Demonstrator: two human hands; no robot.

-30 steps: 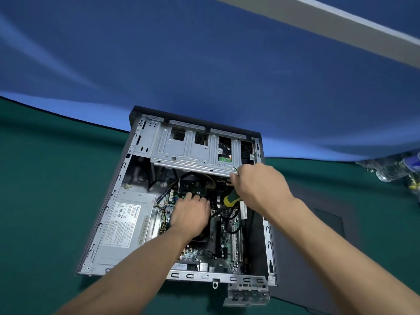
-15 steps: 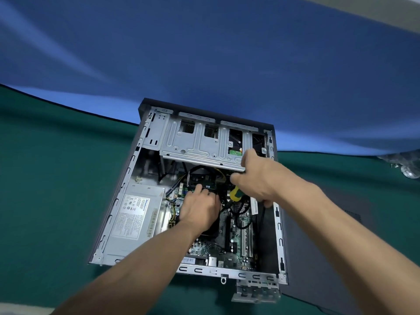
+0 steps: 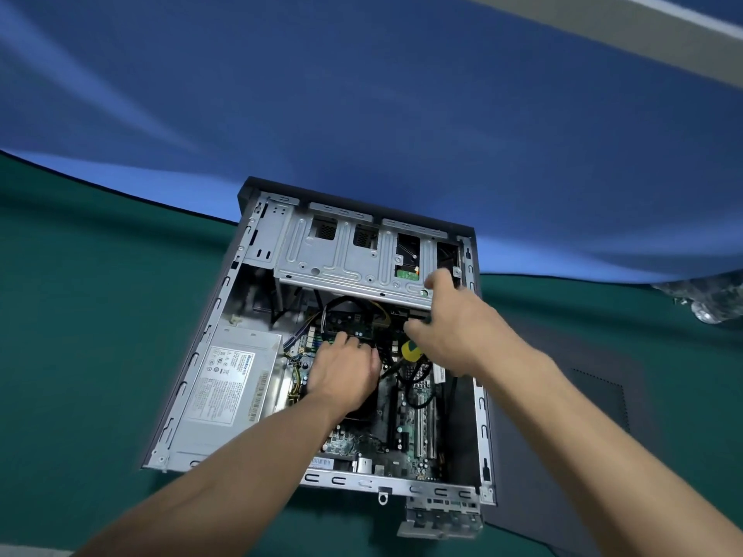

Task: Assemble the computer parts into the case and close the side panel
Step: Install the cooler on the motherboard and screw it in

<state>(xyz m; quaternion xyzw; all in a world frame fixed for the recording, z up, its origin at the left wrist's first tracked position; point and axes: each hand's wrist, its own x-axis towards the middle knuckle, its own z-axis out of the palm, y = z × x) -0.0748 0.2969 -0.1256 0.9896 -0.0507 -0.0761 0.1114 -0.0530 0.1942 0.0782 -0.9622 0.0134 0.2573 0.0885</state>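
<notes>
On the green desk (image 3: pixel 80 335) lies the open computer case (image 3: pixel 241 315), its inside facing up. Both hands reach into it. The left hand (image 3: pixel 341 375) rests over the circuit board (image 3: pixel 402 432), fingers bent down among the black cables (image 3: pixel 414 379); I cannot tell if it grips one. The right hand (image 3: pixel 454 327) holds a screwdriver with a yellow-green handle (image 3: pixel 410 350), and its thumb touches the metal drive cage (image 3: pixel 345 259). A grey power supply (image 3: pixel 233 387) sits at the left inside the case. The dark side panel (image 3: pixel 583 396) lies flat on the desk, right of the case.
</notes>
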